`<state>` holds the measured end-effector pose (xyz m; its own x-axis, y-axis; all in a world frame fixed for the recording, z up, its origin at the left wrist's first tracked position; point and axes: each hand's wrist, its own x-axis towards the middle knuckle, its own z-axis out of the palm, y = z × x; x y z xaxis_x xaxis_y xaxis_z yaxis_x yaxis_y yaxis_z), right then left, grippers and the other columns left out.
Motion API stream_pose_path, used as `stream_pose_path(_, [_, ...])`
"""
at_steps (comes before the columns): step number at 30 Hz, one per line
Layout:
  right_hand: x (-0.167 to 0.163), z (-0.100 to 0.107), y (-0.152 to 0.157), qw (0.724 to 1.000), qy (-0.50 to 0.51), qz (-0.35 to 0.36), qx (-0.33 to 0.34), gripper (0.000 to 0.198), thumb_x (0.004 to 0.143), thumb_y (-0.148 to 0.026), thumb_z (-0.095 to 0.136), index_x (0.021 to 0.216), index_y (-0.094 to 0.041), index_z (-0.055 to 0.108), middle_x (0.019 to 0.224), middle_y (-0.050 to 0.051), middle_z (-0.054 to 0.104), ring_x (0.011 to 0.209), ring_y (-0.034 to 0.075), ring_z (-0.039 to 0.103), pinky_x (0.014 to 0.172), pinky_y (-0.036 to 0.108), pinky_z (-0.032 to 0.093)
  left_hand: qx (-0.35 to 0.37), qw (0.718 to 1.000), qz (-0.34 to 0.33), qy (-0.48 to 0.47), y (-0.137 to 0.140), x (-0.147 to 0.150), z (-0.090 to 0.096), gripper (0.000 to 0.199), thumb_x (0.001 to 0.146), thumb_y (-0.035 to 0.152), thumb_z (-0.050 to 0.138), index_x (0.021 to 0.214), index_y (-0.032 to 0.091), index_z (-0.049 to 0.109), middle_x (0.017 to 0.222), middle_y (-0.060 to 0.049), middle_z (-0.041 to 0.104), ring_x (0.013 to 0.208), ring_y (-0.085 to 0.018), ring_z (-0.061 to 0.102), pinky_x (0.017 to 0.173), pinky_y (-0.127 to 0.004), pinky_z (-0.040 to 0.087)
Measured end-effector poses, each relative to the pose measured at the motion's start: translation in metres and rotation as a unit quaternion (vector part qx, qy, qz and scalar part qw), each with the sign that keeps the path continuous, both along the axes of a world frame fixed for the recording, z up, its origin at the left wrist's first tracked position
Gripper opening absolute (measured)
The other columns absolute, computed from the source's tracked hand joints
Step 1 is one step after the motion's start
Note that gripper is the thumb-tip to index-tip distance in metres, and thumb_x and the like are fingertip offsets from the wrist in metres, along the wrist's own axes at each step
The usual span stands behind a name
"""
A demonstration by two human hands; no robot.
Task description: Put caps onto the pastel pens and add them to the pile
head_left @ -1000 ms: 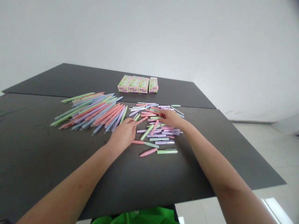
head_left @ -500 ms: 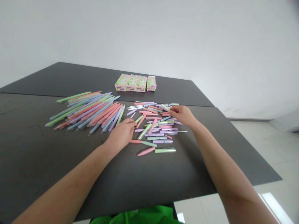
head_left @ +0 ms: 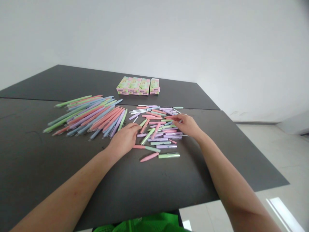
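Drawn nearer, right fingers (head_left: 177, 120) dip among slim, partly clear pen barrels (head_left: 156, 131).

Through the head camera I see a dark gray table (head_left: 79, 77) with a straight seam across it. Beyond the seam, four pink-and-green boxes (head_left: 133, 85) form a row. Behind stands a pale wall (head_left: 154, 35); rightward, light floor tiles (head_left: 277, 151).

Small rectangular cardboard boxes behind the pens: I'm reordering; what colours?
The boxes are mainly light green and pink, best seen in the head view.
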<state>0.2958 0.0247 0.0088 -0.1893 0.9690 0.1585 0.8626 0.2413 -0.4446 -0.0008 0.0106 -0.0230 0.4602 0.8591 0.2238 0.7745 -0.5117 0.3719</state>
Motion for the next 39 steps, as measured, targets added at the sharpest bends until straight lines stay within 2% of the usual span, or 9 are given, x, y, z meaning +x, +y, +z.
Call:
stream_pose_path(5, [0.006,-0.004,-0.004,0.999,-0.041,0.013,-0.029,0.018,0.078,-0.024,0.064,0.093,-0.020,0.073,0.098,0.006,0.072,0.088,0.020,0.065,0.078,0.030,0.046,0.004,1.000,0.000,0.006,0.000,0.000,-0.001,0.037,0.089,0.015,0.036,0.110,0.018,0.066,0.120,-0.008,0.064,0.107,-0.022,0.062,0.096,-0.035,0.049])
stream_pose_path(13, [0.004,-0.007,-0.003,0.997,-0.050,0.039,-0.053,0.009,0.081,-0.020,0.058,0.085,-0.017,0.067,0.090,0.005,0.070,0.080,0.017,0.061,0.072,0.026,0.041,-0.010,1.000,-0.028,0.005,-0.002,0.000,0.001,0.036,0.088,0.013,0.035,0.108,0.018,0.064,0.117,-0.007,0.065,0.107,-0.022,0.062,0.095,-0.035,0.049])
stream_pose_path(19, [0.011,-0.002,-0.003,0.995,0.095,-0.007,-0.035,0.018,0.087,-0.034,0.054,0.091,-0.018,0.062,0.072,0.001,0.065,0.064,0.014,0.055,0.062,0.025,0.039,0.008,1.000,-0.007,-0.009,-0.002,0.000,-0.001,0.036,0.091,0.017,0.036,0.113,0.018,0.064,0.123,-0.008,0.062,0.108,-0.022,0.062,0.093,-0.033,0.049])
stream_pose_path(23, [0.001,0.001,-0.006,0.956,0.279,0.032,-0.087,0.031,0.086,-0.047,0.056,0.084,-0.017,0.060,0.063,-0.002,0.059,0.056,0.011,0.049,0.057,0.024,0.040,0.017,0.999,-0.018,-0.037,-0.008,0.002,0.008,0.035,0.095,0.027,0.037,0.119,0.018,0.062,0.121,-0.008,0.063,0.108,-0.023,0.061,0.091,-0.034,0.049])
stream_pose_path(26, [-0.019,0.001,-0.012,0.921,0.359,0.067,-0.135,0.033,0.083,-0.049,0.062,0.085,-0.016,0.062,0.065,-0.001,0.060,0.054,0.009,0.048,0.054,0.023,0.041,-0.008,0.998,-0.050,-0.044,-0.015,0.006,0.015,0.037,0.096,0.039,0.043,0.125,0.022,0.058,0.119,-0.006,0.064,0.098,-0.020,0.065,0.080,-0.030,0.052])
stream_pose_path(29, [-0.038,0.000,-0.021,0.904,0.374,0.101,-0.183,0.034,0.082,-0.048,0.065,0.091,-0.015,0.065,0.069,0.000,0.062,0.055,0.009,0.049,0.052,0.021,0.040,-0.019,0.995,-0.094,-0.038,-0.020,0.009,0.018,0.040,0.094,0.045,0.049,0.125,0.022,0.057,0.111,-0.005,0.068,0.092,-0.019,0.066,0.075,-0.027,0.051])
stream_pose_path(33, [-0.051,0.000,-0.029,0.880,0.379,0.158,-0.238,0.033,0.086,-0.047,0.061,0.089,-0.015,0.067,0.074,0.002,0.066,0.060,0.008,0.054,0.057,0.021,0.045,-0.014,0.991,-0.128,-0.030,-0.021,0.010,0.015,0.034,0.098,0.037,0.039,0.119,0.020,0.059,0.104,-0.006,0.069,0.092,-0.019,0.067,0.077,-0.027,0.051])
stream_pose_path(37, [-0.048,0.002,-0.029,0.857,0.399,0.192,-0.263,0.034,0.088,-0.046,0.057,0.097,-0.015,0.067,0.080,0.005,0.069,0.067,0.011,0.060,0.064,0.024,0.049,-0.001,0.994,-0.106,-0.024,-0.019,0.008,0.013,0.035,0.099,0.034,0.035,0.119,0.018,0.058,0.110,-0.008,0.069,0.097,-0.020,0.067,0.079,-0.029,0.050])
stream_pose_path(39, [-0.041,0.002,-0.025,0.867,0.404,0.171,-0.236,0.033,0.088,-0.043,0.057,0.100,-0.015,0.066,0.080,0.005,0.069,0.066,0.012,0.061,0.064,0.025,0.049,-0.008,0.996,-0.084,-0.006,-0.018,0.007,0.015,0.036,0.099,0.034,0.034,0.121,0.017,0.058,0.108,-0.008,0.070,0.094,-0.021,0.067,0.077,-0.030,0.050])
